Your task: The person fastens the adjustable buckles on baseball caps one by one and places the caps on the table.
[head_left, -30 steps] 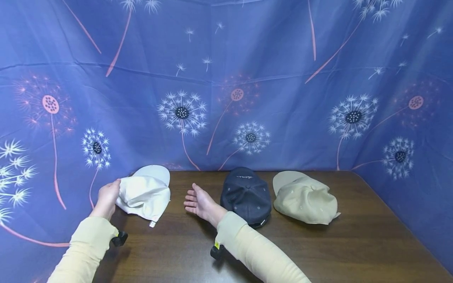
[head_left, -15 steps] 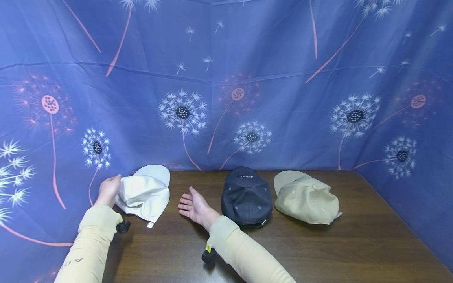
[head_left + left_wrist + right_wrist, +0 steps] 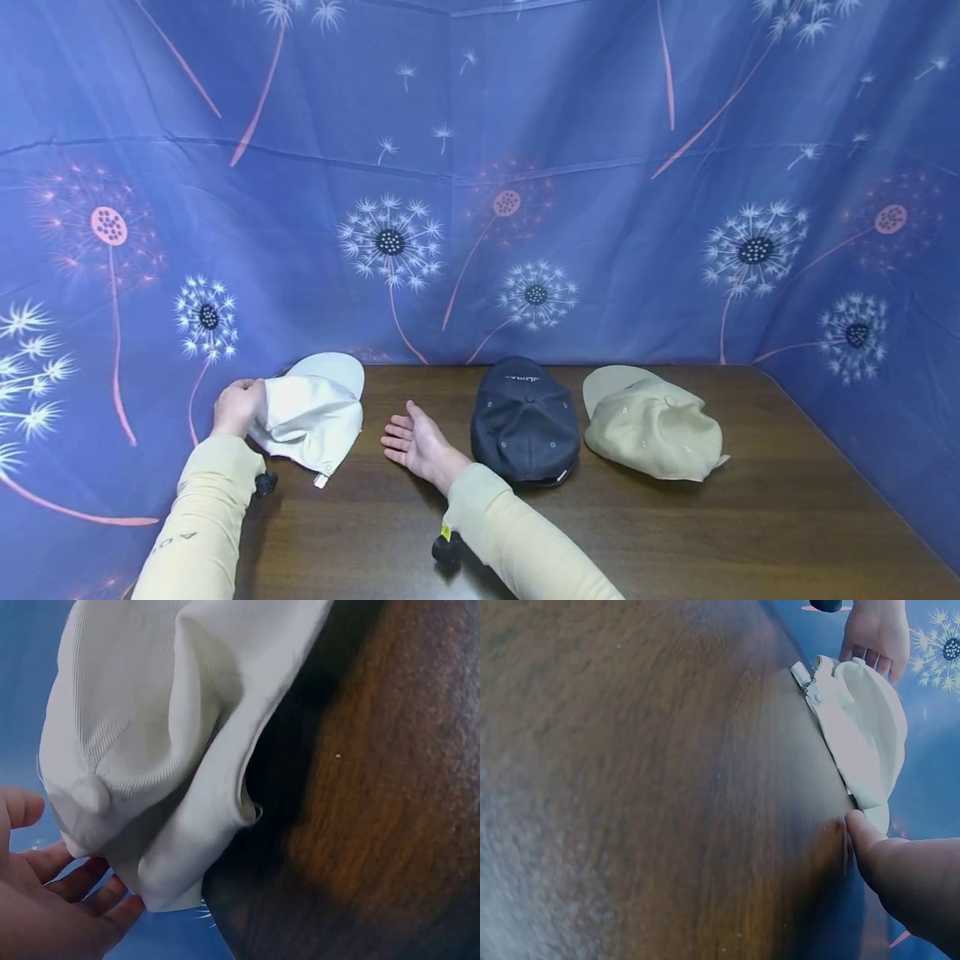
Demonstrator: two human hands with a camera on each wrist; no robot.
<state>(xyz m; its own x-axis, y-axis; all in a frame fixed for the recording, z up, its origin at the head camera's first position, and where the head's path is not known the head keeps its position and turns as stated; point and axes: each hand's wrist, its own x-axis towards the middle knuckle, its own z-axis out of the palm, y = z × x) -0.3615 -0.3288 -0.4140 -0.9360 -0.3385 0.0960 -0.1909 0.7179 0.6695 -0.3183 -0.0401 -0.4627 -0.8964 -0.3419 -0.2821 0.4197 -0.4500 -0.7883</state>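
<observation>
A white baseball cap (image 3: 311,412) lies at the table's left rear, its brim toward the back and its strap end toward the front. At its left side is my left hand (image 3: 238,407); in the left wrist view the fingertips (image 3: 112,896) touch the cap's underside edge, while the thumb (image 3: 22,808) stands apart from it. Folds dent the cap's crown (image 3: 135,712). To the cap's right, my right hand (image 3: 420,446) is held palm facing left, fingers extended, holding nothing. In the right wrist view its thumb (image 3: 870,840) appears near the brim; a gap separates them in the head view.
A dark navy cap (image 3: 525,425) lies right of my right hand, close by the forearm. Beyond it is a beige cap (image 3: 652,425). The brown wooden table (image 3: 712,533) meets a blue dandelion-print cloth (image 3: 630,250) at its back and sides.
The right hand has shifted slightly left and toward me. Both forearms have moved a little; the left hand stays at the white cap. The caps lie as before.
</observation>
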